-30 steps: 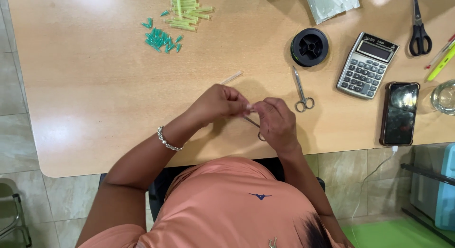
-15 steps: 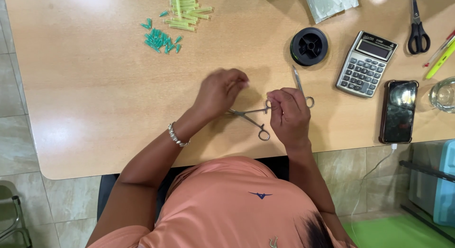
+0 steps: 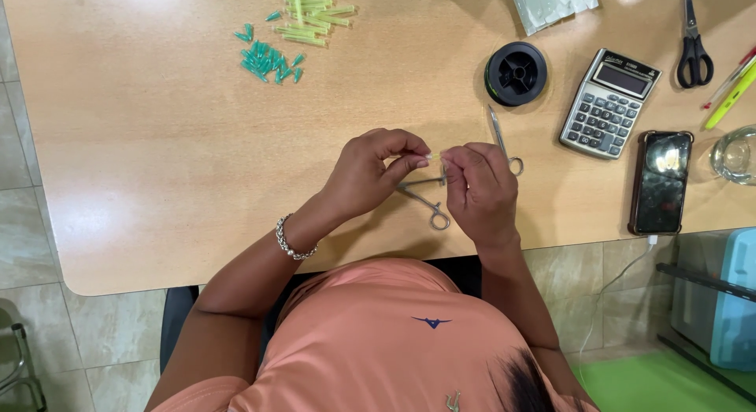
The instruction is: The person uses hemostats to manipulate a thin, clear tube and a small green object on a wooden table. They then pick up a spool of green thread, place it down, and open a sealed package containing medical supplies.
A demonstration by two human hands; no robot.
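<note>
My left hand (image 3: 368,172) and my right hand (image 3: 482,188) meet fingertip to fingertip above the wooden table (image 3: 157,168). Between them they pinch a small pale yellow tube (image 3: 434,155). A pair of steel forceps (image 3: 425,201) lies on the table just under the hands, its tips hidden by my right fingers. A second steel scissor-handled tool (image 3: 498,133) lies just beyond my right hand, partly covered by it. My left wrist wears a beaded bracelet (image 3: 290,243).
Far left lie several small green caps (image 3: 268,62) and a heap of yellow-green tubes (image 3: 311,11). To the right are a black wire spool (image 3: 516,73), a calculator (image 3: 610,103), a phone (image 3: 660,182), black scissors (image 3: 693,42), a glass (image 3: 732,154) and pens (image 3: 728,93).
Half a second ago the hands were apart, the right one by the forceps' handles. They have come together again, both pinching the small tube.
</note>
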